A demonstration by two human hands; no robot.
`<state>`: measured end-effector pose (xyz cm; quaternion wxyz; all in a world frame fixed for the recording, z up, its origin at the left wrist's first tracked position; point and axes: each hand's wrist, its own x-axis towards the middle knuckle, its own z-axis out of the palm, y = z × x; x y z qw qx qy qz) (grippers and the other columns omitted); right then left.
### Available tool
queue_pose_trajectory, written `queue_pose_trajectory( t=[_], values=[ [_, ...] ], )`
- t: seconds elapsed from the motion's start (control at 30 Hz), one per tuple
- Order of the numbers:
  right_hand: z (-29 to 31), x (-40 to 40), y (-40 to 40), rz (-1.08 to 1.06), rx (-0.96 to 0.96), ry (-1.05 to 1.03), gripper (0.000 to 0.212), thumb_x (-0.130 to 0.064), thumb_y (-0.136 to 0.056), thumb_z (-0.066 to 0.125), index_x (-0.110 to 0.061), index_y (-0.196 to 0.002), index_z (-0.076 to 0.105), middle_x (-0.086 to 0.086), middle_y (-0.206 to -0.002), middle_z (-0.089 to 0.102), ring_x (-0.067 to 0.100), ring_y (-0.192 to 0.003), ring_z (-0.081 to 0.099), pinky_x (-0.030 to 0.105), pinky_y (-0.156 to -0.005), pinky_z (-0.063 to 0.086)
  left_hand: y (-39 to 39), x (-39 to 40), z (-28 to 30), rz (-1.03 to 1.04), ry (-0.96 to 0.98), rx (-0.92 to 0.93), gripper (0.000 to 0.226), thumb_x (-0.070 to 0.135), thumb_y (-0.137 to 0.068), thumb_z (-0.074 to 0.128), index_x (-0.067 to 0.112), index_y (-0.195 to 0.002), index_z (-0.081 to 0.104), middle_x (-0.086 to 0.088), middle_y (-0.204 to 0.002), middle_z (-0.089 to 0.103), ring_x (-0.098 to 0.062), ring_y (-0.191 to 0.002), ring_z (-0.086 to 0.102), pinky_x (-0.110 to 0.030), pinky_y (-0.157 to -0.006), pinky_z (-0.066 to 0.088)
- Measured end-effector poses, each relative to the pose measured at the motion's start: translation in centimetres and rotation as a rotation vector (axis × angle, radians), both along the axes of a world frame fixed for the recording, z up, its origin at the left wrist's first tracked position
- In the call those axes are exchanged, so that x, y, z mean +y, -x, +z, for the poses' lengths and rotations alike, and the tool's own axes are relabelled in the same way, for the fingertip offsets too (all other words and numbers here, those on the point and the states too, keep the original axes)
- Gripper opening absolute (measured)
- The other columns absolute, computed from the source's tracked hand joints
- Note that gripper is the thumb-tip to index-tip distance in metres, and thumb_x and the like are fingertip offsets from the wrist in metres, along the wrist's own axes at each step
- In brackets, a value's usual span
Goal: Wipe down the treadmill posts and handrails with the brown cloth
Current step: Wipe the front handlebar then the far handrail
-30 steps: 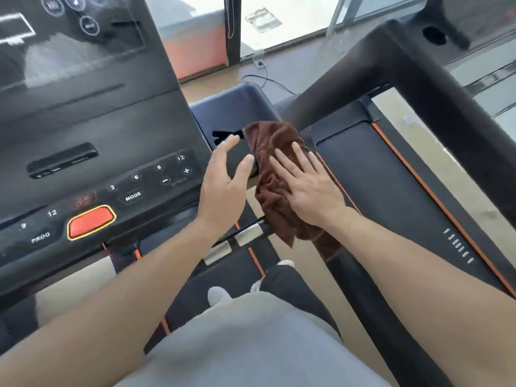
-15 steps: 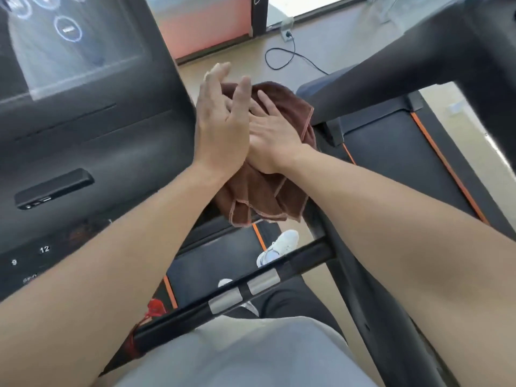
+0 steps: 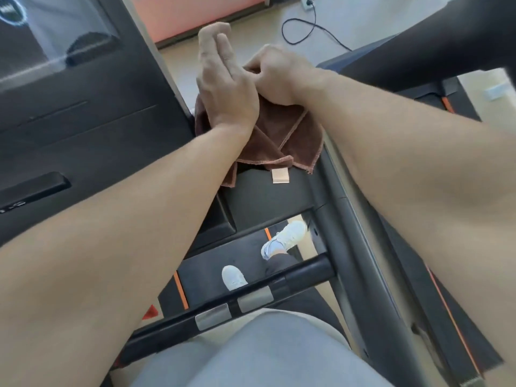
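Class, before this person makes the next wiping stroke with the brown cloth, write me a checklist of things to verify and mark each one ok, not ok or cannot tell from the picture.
1. Right hand grips the brown cloth: ok, fingers curled into it.
2. Left hand steadies the cloth: ok, straight fingers resting on it.
3. Cloth pressed against the post: cannot tell, the hands hide the contact.
4. Cloth bunched compactly: not ok, corners and a tag hang loose.
5. Front handrail wiped: cannot tell.
6. Feet planted on the deck: ok.
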<state>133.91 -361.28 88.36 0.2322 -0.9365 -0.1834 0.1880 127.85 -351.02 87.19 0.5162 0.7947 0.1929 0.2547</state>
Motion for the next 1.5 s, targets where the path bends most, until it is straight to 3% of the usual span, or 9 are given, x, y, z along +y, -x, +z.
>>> queue_pose_trajectory(
  t=[0.1,0.17,0.3,0.4,0.53,0.83,1.17,1.33,1.5],
  values=[
    [-0.8,-0.8,-0.8,-0.088,0.079,-0.1,0.049,-0.051,-0.095,0.051,-0.017,-0.06,0.059,-0.003,-0.062,0.054,0.015,-0.063,0.045,0.032,-0.061,0.038,-0.8,0.6,0.0,-0.139,-0.179,0.068,0.039,0.006,-0.093,0.033,0.007,-0.123,0.058,-0.004,-0.118,0.066,-0.013,-0.11,0.058,-0.012,-0.099,0.037],
    [-1.4,-1.2,-0.9,-0.133,0.095,-0.139,0.047,-0.054,-0.097,0.053,-0.02,-0.071,0.071,-0.005,-0.07,0.064,0.013,-0.068,0.054,0.031,-0.068,0.044,-0.8,0.5,0.1,-0.2,-0.502,0.296,0.059,0.005,-0.088,0.032,0.016,-0.144,0.045,-0.005,-0.143,0.055,-0.022,-0.14,0.043,-0.037,-0.124,0.021],
    [-2.5,-2.6,0.4,-0.239,0.129,-0.282,0.044,-0.052,-0.101,0.05,-0.018,-0.106,0.077,-0.006,-0.106,0.075,0.009,-0.099,0.066,0.029,-0.094,0.049,-0.4,0.9,-0.2,-0.326,-0.911,0.628,0.057,0.022,-0.103,0.025,0.018,-0.159,0.027,-0.005,-0.162,0.038,-0.027,-0.155,0.021,-0.055,-0.126,-0.003],
    [-2.8,-3.7,2.6,-0.343,0.189,-0.455,0.037,-0.048,-0.104,0.051,-0.029,-0.132,0.066,-0.008,-0.137,0.064,0.004,-0.123,0.056,0.02,-0.107,0.038,0.5,0.2,-0.5,-0.394,-0.963,0.666,0.055,0.038,-0.107,0.019,0.016,-0.153,0.041,-0.006,-0.161,0.039,-0.028,-0.154,0.022,-0.053,-0.126,-0.003],
    [-3.2,-5.0,5.6,-0.407,0.219,-0.531,0.055,-0.043,-0.107,0.05,-0.024,-0.158,0.039,-0.004,-0.16,0.044,0.006,-0.143,0.04,0.01,-0.11,0.025,2.3,-0.9,-0.7,-0.485,-1.037,0.576,0.06,0.042,-0.107,0.016,0.016,-0.16,0.026,-0.004,-0.168,0.024,-0.027,-0.158,0.007,-0.049,-0.127,-0.005],
    [-3.8,-7.3,12.2,-0.462,0.203,-0.537,0.065,-0.051,-0.103,0.047,-0.026,-0.161,0.033,-0.008,-0.164,0.038,0.006,-0.15,0.034,0.035,-0.127,0.022,6.6,-2.1,-0.8,-0.655,-1.151,0.462,0.064,0.044,-0.106,0.011,0.015,-0.163,0.005,-0.001,-0.172,0.0,-0.022,-0.158,-0.009,-0.046,-0.127,-0.006],
    [-1.3,-8.7,20.3,-0.459,0.148,-0.321,0.062,-0.04,-0.108,0.043,-0.036,-0.165,0.016,-0.01,-0.169,0.025,0.009,-0.152,0.027,0.029,-0.124,0.021,12.8,-1.7,-0.9,-0.904,-1.121,0.357,0.076,0.055,-0.102,0.015,0.012,-0.163,0.001,-0.004,-0.172,-0.006,-0.018,-0.157,-0.012,-0.044,-0.127,-0.007],
    [-1.0,-9.3,24.6,-0.421,0.077,-0.166,0.075,-0.044,-0.104,0.051,-0.037,-0.165,0.008,-0.01,-0.172,0.012,0.01,-0.156,0.019,0.044,-0.126,0.022,15.1,-0.6,-0.7,-1.089,-1.176,0.306,0.093,0.069,-0.096,0.021,0.009,-0.163,-0.004,-0.007,-0.171,-0.011,-0.018,-0.157,-0.014,-0.045,-0.127,-0.007],
    [-1.3,-8.9,28.7,-0.408,-0.079,0.069,0.092,-0.047,-0.095,0.065,-0.036,-0.165,0.007,-0.009,-0.173,0.006,0.022,-0.153,0.027,0.05,-0.116,0.037,16.5,-0.4,0.9,-1.264,-1.079,0.369,0.091,0.046,-0.095,0.046,0.012,-0.163,-0.004,-0.006,-0.171,-0.011,-0.016,-0.157,-0.012,-0.037,-0.128,-0.005]
  ],
)
